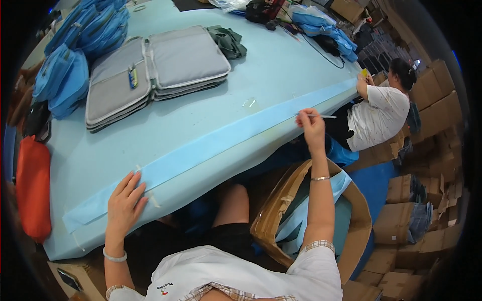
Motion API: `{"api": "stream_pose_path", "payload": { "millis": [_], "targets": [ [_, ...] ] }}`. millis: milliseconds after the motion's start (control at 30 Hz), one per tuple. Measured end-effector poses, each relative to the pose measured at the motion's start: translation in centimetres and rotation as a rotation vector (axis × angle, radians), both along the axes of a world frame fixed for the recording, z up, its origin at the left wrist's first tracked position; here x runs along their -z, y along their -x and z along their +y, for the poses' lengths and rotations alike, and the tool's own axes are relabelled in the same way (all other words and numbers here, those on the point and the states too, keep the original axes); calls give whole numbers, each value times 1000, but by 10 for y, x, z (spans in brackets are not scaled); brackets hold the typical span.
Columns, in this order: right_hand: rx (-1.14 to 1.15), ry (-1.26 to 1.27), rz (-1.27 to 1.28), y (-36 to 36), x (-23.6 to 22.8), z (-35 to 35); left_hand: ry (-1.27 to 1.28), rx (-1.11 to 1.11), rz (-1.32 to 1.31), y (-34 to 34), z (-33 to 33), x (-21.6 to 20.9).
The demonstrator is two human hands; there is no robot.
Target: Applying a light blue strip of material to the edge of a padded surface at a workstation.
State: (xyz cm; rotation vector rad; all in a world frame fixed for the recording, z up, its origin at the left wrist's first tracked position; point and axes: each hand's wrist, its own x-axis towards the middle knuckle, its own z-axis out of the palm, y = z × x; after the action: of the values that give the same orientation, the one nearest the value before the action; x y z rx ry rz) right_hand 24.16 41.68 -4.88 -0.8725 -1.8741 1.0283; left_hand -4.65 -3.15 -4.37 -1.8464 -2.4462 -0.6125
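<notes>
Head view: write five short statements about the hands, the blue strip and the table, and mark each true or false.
1. The left hand lies flat on the light blue strip at the table edge. True.
2. The right hand is empty. False: it pinches a thin pale stick-like tool.
3. Two stacks of grey padded cases lie on the table. True.
4. The open cardboard box stands on the table. False: it sits below the table edge, beside the person's knees.
5. Another person sits at the table's far right end. True.
</notes>
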Motion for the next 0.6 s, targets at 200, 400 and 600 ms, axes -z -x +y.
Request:
{"api": "stream_pose_path", "payload": {
  "millis": [200,400,600],
  "targets": [
    [47,8,14,-5,3,108,68,-43,33,-1,4,-5],
    [-72,97,-30,-4,21,144,127,-60,48,-7,17,-19],
    [-87,67,4,-1,23,140,359,80,117,-5,73,-70]
  ]
}}
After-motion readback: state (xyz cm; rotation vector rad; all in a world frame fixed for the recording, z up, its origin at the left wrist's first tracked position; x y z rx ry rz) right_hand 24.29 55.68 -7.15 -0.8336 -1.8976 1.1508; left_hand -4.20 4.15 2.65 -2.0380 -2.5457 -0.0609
